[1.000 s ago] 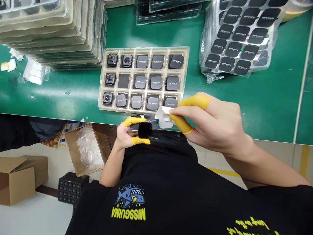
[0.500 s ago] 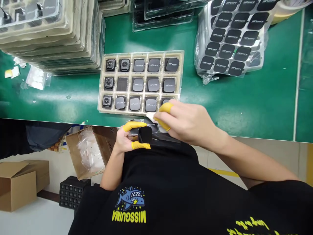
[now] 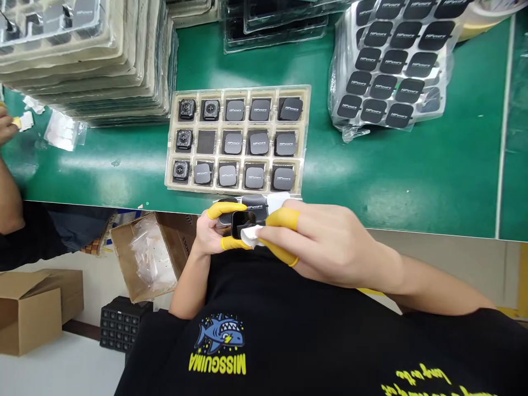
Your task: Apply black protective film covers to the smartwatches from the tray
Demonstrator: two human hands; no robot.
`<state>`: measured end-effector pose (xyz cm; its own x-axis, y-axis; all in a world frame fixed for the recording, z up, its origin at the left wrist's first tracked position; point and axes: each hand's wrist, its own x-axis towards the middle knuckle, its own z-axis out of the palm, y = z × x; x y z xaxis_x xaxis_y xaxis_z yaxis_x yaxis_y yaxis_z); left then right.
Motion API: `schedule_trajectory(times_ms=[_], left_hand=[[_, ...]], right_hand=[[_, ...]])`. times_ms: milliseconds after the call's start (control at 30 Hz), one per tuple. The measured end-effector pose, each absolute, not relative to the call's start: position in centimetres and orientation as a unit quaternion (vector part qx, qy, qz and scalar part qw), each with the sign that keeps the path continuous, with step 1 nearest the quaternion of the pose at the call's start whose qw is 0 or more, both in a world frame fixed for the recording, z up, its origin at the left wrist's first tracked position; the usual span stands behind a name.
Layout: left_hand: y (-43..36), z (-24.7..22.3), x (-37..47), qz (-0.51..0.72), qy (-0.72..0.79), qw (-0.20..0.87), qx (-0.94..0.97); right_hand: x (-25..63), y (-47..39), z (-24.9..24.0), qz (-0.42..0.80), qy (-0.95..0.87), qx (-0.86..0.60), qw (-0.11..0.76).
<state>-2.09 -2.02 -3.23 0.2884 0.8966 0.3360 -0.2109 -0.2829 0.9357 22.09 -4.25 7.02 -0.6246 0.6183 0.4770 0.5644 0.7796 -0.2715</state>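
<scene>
Gripping a dark square watch point(image 3: 237, 220) by its opposite edges, the left hand point(image 3: 209, 232) has it pinched between thumb and finger in yellow finger cots, screen facing up, right at the front edge of the green table point(image 3: 371, 181). And here's the right hand point(image 3: 330, 242), fingers closed together around a crumpled white wipe point(image 3: 249, 236), which sits at the watch's lower right corner; whether it presses on the glass or only brushes the rim is hard to tell, with the fingers so close over it. Just behind the watch lies a sheet of HiFuture stickers point(image 3: 254, 204), and past that the tray point(image 3: 305, 124), holding some watches back side up and others labelled HiFuture. Now for the danger: that left hold looks like a narrow one, so a hard push from the wipe could tip the watch or squirt it out, and with the table edge right there it might drop towards the person's lap. A stray fold of the wipe could catch the stickers behind, and grit caught in it might scratch the screen. Over at far left, another person's hand point(image 3: 6, 125) is well apart from all this.
</scene>
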Motion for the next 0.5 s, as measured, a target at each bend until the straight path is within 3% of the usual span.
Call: schedule_trajectory(times_ms=[233,400,500], left_hand=[[-2.8,-4.0,-2.5,0.517,0.301,0.512,0.617],[-3.4,-4.8,-2.9,0.511,0.335,0.518,0.599],[-3.2,-4.7,-3.0,0.516,0.322,0.517,0.602]], right_hand=[[21.7,-2.7,4.7,-0.01,-0.885,-0.384,0.263],[23.7,-2.8,5.8,-0.014,-0.824,-0.456,0.335],[24.1,-3.5,7.2,0.002,-0.837,-0.435,0.332]])
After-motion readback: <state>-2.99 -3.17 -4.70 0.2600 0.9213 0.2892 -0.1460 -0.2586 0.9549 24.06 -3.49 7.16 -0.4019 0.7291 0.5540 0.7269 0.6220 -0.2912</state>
